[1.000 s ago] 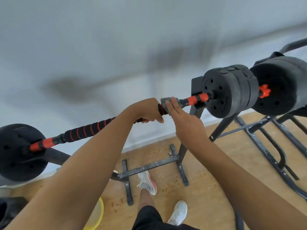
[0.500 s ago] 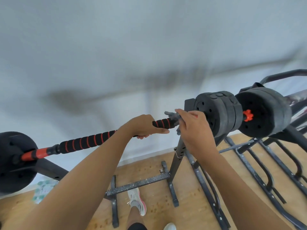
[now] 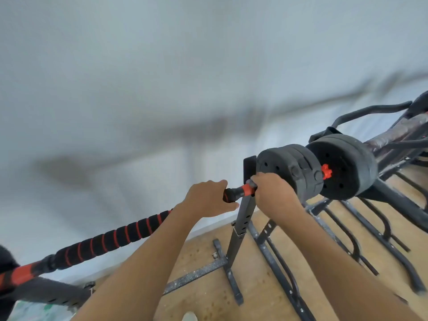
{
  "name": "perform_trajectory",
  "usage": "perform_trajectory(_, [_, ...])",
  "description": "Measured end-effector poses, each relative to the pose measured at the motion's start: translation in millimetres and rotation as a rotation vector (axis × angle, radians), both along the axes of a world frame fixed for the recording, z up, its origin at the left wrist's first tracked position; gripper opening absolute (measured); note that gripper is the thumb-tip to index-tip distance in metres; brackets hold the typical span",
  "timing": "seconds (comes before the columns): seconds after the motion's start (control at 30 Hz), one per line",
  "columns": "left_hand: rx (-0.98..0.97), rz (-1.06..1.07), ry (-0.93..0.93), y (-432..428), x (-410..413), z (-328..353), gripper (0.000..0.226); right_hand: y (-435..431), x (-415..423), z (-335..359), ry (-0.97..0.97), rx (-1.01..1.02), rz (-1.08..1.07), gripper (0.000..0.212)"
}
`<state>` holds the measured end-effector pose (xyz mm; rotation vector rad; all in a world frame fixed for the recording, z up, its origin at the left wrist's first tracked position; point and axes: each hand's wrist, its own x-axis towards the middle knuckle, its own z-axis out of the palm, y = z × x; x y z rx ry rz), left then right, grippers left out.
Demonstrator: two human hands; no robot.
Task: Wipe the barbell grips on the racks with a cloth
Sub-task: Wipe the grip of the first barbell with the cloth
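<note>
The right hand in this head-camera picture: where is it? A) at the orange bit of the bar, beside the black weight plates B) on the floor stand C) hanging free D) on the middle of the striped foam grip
A: the right hand grips the barbell at its orange section, right beside the weight plates, with a scrap of grey cloth showing at its fingers; the left hand holds the end of the foam grip.

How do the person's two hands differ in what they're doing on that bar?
The left hand grips the black foam grip bare, while the right hand holds a grey cloth against the orange section. The left hand sits farther from the weight plates; the right hand is right beside them. Both curl round the same barbell.
</note>
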<state>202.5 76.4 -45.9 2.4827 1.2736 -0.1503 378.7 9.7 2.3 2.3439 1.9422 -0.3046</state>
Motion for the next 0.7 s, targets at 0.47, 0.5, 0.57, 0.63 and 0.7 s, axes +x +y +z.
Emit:
perform_trajectory(0.47, [0.261, -0.029, -0.078, -20, 1, -16, 0.038, 24, 16, -16, -0.067, -0.088, -0.214, 0.013])
perform_trajectory(0.5, [0.287, -0.035, -0.091, -25, 1, -15, 0.037, 20, 10, -21, -0.082, -0.025, -0.241, 0.013])
perform_trajectory(0.57, [0.308, -0.026, -0.091, -30, 2, -13, 0.036, 1, -14, -26, 0.001, 0.162, -0.250, 0.018])
perform_trajectory(0.63, [0.349, 0.000, -0.062, -33, 3, -13, 0.033, -16, -43, -31, 0.117, 0.297, -0.157, 0.023])
perform_trajectory(0.7, [0.392, 0.002, -0.023, -33, 3, -13, 0.029, -21, -58, -38, 0.167, 0.305, -0.046, 0.030])
